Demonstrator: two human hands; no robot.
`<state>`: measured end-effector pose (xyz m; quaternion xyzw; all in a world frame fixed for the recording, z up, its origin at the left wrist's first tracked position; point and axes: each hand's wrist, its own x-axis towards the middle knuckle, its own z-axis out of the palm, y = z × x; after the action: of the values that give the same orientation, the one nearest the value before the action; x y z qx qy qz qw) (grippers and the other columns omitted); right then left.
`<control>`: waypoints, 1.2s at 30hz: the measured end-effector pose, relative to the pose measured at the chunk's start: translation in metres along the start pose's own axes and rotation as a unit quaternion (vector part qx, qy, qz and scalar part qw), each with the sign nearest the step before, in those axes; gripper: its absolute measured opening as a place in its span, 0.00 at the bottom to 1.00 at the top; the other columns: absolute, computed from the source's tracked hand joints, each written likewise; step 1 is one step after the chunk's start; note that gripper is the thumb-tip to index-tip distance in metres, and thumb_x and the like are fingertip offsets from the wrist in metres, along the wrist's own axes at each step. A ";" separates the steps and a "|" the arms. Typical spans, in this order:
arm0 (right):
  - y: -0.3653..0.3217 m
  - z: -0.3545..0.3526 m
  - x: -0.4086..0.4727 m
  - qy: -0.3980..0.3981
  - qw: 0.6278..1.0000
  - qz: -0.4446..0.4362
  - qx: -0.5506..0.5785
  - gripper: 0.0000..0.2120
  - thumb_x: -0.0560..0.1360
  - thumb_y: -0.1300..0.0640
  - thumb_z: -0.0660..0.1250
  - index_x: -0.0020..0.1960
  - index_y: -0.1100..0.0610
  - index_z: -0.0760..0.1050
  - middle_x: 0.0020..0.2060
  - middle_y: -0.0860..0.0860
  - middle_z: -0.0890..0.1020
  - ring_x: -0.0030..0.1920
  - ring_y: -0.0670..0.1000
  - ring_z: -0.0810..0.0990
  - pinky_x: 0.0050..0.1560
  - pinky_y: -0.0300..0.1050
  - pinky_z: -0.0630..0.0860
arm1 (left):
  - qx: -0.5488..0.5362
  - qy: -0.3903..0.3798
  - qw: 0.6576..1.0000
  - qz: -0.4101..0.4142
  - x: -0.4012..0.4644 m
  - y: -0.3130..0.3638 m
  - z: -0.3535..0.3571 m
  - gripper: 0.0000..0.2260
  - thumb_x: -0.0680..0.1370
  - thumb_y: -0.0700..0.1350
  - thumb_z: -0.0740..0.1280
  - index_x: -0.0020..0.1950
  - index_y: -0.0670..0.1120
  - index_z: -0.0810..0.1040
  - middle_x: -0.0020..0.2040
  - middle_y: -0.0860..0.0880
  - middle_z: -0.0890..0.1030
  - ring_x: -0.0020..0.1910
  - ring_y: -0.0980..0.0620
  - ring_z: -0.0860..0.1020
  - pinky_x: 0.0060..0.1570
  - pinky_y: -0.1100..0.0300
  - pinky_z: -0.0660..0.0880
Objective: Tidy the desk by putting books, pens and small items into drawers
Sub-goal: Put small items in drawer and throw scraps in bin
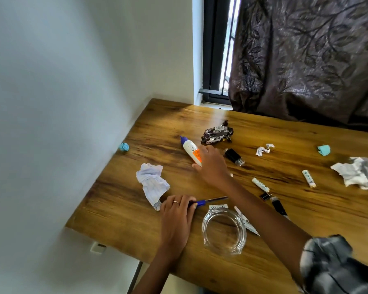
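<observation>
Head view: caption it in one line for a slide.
Left hand grips a blue pen while right hand reaches the glue bottle.

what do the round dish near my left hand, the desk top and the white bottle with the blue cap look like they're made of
Round dish: clear glass by the look, thick and glossy, wood grain showing through it. Desk top: wood or wood-look laminate, with brown streaked grain and a smooth, slightly shiny face; I cannot tell which. White bottle: probably plastic, opaque and smooth, with a printed label.
</observation>
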<state>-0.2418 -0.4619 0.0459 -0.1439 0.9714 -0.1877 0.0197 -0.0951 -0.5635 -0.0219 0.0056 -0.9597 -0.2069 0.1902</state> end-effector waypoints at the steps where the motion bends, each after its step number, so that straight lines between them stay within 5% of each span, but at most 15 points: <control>1: 0.000 0.002 0.002 -0.009 1.000 0.006 -0.002 0.32 0.74 0.50 0.67 0.72 0.58 0.59 0.63 0.57 0.72 0.62 0.56 0.70 0.61 0.49 0.68 | 0.006 -0.006 1.000 -0.002 0.000 0.000 0.000 0.11 0.78 0.56 0.57 0.54 0.55 0.75 0.48 0.57 0.79 0.50 0.54 0.74 0.50 0.59 0.70; 7: 0.003 0.002 -0.001 -0.003 0.999 0.022 0.044 0.26 0.75 0.57 0.66 0.70 0.58 0.62 0.62 0.58 0.75 0.62 0.57 0.72 0.59 0.49 0.71 | 0.041 -0.010 0.999 0.000 0.000 0.004 0.000 0.13 0.77 0.57 0.57 0.52 0.55 0.77 0.45 0.56 0.79 0.47 0.55 0.73 0.46 0.60 0.72; 13: 0.012 -0.035 -0.051 0.069 0.973 0.065 0.212 0.26 0.74 0.57 0.67 0.70 0.55 0.65 0.61 0.54 0.76 0.55 0.50 0.75 0.51 0.44 0.72 | -0.117 -0.007 0.990 -0.079 -0.001 0.001 -0.005 0.07 0.77 0.48 0.66 0.54 0.51 0.77 0.46 0.54 0.79 0.45 0.58 0.74 0.43 0.68 0.71; 17: 0.033 -0.070 -0.129 0.122 0.949 0.113 0.267 0.27 0.74 0.54 0.67 0.71 0.51 0.63 0.59 0.50 0.75 0.49 0.46 0.75 0.41 0.38 0.75 | -0.265 0.063 0.954 -0.129 -0.009 0.015 -0.027 0.08 0.76 0.41 0.67 0.54 0.49 0.78 0.46 0.56 0.80 0.45 0.56 0.79 0.45 0.63 0.77; 21: 0.062 -0.085 -0.230 0.194 0.915 0.186 0.300 0.27 0.73 0.56 0.69 0.70 0.51 0.65 0.55 0.46 0.73 0.44 0.42 0.74 0.32 0.30 0.71 | -0.349 0.116 0.919 -0.140 -0.028 0.042 -0.055 0.08 0.75 0.39 0.68 0.52 0.50 0.78 0.42 0.59 0.80 0.41 0.57 0.79 0.42 0.70 0.75; 24: 0.084 -0.081 -0.311 0.254 0.876 0.230 0.338 0.25 0.71 0.60 0.72 0.66 0.51 0.70 0.55 0.48 0.79 0.50 0.45 0.79 0.42 0.32 0.76 | -0.428 0.124 0.879 -0.169 -0.049 0.070 -0.072 0.10 0.74 0.39 0.70 0.54 0.44 0.79 0.44 0.51 0.81 0.43 0.58 0.80 0.44 0.68 0.76; 28: 0.095 -0.068 -0.417 0.304 0.845 0.302 0.319 0.24 0.69 0.64 0.73 0.62 0.50 0.73 0.49 0.44 0.81 0.47 0.39 0.80 0.47 0.40 0.76 | -0.553 0.066 0.810 -0.181 -0.093 0.120 -0.086 0.10 0.75 0.35 0.68 0.56 0.40 0.78 0.46 0.51 0.82 0.43 0.62 0.81 0.42 0.71 0.76; 36: 0.107 -0.052 -0.565 0.318 0.794 0.444 0.267 0.25 0.71 0.62 0.71 0.67 0.56 0.70 0.56 0.51 0.78 0.52 0.50 0.77 0.47 0.40 0.72 | -0.639 -0.153 0.725 -0.207 -0.195 0.197 -0.067 0.08 0.76 0.35 0.66 0.53 0.42 0.80 0.47 0.46 0.83 0.43 0.56 0.81 0.45 0.67 0.77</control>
<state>0.2651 -0.1857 0.0458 0.3822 0.7915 -0.4450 -0.1715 0.1237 -0.3922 0.0430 0.0493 -0.5915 -0.8034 -0.0482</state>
